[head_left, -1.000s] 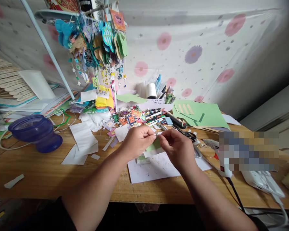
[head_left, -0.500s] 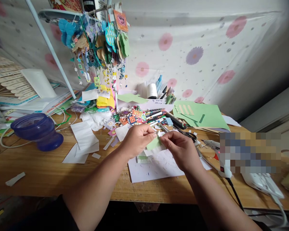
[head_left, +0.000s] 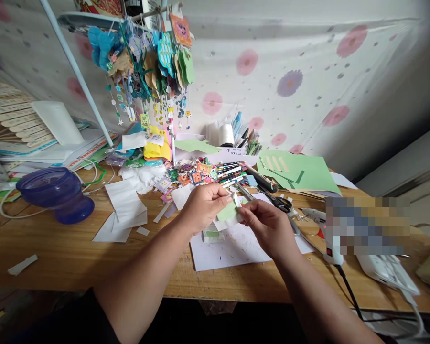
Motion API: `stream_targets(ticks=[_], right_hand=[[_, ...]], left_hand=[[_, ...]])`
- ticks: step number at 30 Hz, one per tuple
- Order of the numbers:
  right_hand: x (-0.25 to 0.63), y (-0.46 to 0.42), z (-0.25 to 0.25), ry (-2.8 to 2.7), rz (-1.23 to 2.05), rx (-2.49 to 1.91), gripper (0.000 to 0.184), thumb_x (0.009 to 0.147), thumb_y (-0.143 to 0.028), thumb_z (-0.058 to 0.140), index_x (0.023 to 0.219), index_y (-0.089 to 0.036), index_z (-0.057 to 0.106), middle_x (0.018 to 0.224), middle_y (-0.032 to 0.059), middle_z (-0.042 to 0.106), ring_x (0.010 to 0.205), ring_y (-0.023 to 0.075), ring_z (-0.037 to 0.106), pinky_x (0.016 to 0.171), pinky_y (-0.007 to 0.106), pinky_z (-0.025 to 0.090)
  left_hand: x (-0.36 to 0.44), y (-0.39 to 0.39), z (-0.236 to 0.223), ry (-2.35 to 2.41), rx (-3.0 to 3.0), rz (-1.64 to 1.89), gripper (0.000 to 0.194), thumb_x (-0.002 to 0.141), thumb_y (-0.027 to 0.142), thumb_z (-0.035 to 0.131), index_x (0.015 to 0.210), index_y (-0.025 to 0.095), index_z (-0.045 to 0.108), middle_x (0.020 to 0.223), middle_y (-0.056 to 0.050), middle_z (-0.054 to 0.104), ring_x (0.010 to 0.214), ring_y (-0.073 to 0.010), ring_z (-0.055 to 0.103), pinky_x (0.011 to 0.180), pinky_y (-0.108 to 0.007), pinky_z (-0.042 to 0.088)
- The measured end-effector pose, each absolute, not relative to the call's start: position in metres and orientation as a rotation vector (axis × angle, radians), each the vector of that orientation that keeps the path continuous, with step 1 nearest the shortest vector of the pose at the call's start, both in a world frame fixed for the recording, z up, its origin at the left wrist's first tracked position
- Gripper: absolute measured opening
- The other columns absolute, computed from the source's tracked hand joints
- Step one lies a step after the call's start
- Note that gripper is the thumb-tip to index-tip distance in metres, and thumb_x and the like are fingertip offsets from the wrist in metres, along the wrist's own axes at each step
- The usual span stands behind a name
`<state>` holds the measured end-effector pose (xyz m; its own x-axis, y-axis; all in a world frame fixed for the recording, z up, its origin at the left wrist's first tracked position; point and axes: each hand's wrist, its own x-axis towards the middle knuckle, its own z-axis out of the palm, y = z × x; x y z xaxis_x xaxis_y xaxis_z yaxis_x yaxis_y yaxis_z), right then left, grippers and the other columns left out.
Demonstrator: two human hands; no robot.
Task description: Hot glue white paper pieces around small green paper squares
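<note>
Between my hands is a small piece of light green paper [head_left: 227,211] with a white sheet against its lower edge. My left hand [head_left: 205,206] pinches its upper left side between thumb and fingers. At its right edge my right hand [head_left: 266,224] is closed in a pinch on a narrow white paper strip [head_left: 237,200], folded up along the green piece. Below the hands lies a white sheet of paper [head_left: 229,255] with small specks on it. Another small green and white piece [head_left: 212,234] rests on that sheet.
Scissors [head_left: 281,203] and a glue gun [head_left: 313,215] lie right of my hands. Green card [head_left: 311,172] is behind them. Several pens [head_left: 232,172] and small colourful cut-outs [head_left: 196,177] crowd the middle. White scraps [head_left: 125,205] and a blue plastic container [head_left: 57,196] are at left.
The white strip at the green paper's right edge now stands longer and straighter between my fingers. My right hand has shifted slightly; my left hand keeps its pinch.
</note>
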<state>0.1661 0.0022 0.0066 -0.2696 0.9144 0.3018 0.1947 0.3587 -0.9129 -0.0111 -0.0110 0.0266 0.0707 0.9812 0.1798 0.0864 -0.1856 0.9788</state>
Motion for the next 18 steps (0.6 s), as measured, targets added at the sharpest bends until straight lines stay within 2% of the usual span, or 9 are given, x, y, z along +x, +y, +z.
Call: stream_targets(ticks=[3,8,13,18], right_hand=[[0.167,0.002,0.010,-1.750,0.967,-0.958,0.033,0.079,-0.047,0.067,0.066,-0.017,0.062,0.057,0.0000,0.057,0.054,0.0127,0.049,0.050,0.026,0.040],[0.167,0.007,0.015,-1.539,1.248,-0.771,0.022,0.079,-0.041,0.071,0.076,-0.019,0.068,0.067,0.0003,0.061,0.062,0.0136,0.053,0.058,0.027,0.044],[0.163,0.011,0.022,-1.401,1.447,-0.761,0.022,0.074,-0.037,0.076,0.066,-0.018,0.068,0.058,-0.0012,0.059,0.055,0.0115,0.051,0.055,0.026,0.042],[0.163,0.012,0.024,-1.413,1.470,-0.775,0.021,0.070,-0.034,0.079,0.063,-0.017,0.068,0.055,-0.0027,0.057,0.053,0.0093,0.048,0.053,0.024,0.040]], left_hand=[[-0.012,-0.011,0.026,1.125,1.453,1.234,0.020,0.075,0.035,0.062,0.071,0.016,0.058,0.062,0.003,0.050,0.056,-0.0096,0.042,0.052,-0.023,0.030],[-0.011,-0.014,0.028,1.049,1.506,1.130,0.018,0.076,0.032,0.060,0.071,0.015,0.057,0.060,0.004,0.047,0.054,-0.0084,0.038,0.050,-0.022,0.026],[-0.009,-0.017,0.032,1.072,1.528,1.098,0.015,0.074,0.028,0.060,0.066,0.017,0.054,0.054,0.007,0.041,0.049,-0.0069,0.032,0.047,-0.022,0.020],[-0.008,-0.017,0.032,1.094,1.555,1.093,0.013,0.073,0.026,0.060,0.066,0.017,0.056,0.053,0.007,0.040,0.048,-0.0067,0.031,0.046,-0.021,0.022]])
